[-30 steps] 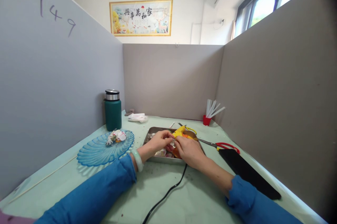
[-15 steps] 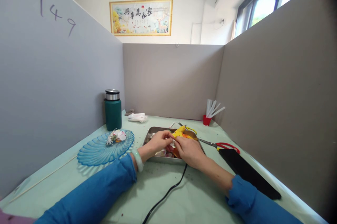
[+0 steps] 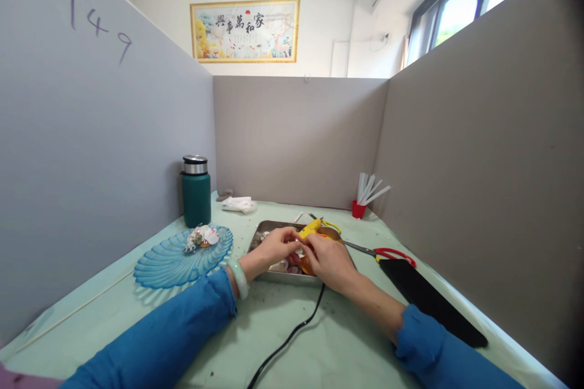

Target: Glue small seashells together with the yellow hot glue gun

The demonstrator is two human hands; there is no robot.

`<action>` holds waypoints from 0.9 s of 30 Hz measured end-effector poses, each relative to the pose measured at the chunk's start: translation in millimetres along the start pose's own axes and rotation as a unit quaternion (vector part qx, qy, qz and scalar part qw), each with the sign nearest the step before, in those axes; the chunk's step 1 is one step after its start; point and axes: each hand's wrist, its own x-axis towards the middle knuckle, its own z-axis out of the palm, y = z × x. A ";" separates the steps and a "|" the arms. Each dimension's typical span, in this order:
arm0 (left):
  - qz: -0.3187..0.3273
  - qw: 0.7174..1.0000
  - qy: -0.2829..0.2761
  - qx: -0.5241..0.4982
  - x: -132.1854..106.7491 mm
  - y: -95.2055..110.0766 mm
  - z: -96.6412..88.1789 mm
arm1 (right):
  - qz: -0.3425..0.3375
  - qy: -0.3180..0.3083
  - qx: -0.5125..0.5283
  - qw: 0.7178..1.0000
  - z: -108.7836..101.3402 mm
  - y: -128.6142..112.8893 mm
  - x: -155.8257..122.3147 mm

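Pinching small white piece between left hand and right hand, above shells, with glue gun at one o'clock.

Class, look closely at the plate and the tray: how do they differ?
Colour: the plate is see-through blue, while the tray is silvery grey.
Shape: the plate is ribbed with a wavy edge; the tray is rectangular with raised sides.
Position: the left hand and right hand are over the tray, while the plate sits further left.
Both rest on the pale green tabletop and hold shells.
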 end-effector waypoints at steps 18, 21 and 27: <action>0.021 0.999 0.001 0.034 -2.2 2.7 0.2 | -0.001 -0.038 -0.030 0.999 -2.8 -3.9 0.2; 0.020 0.999 0.002 0.035 -2.0 1.5 0.4 | 0.008 -0.050 -0.032 0.998 -4.7 -5.1 0.2; 0.023 0.999 -0.001 0.036 -0.3 -0.3 0.3 | 0.005 -0.044 -0.033 0.998 -4.4 -5.2 -0.3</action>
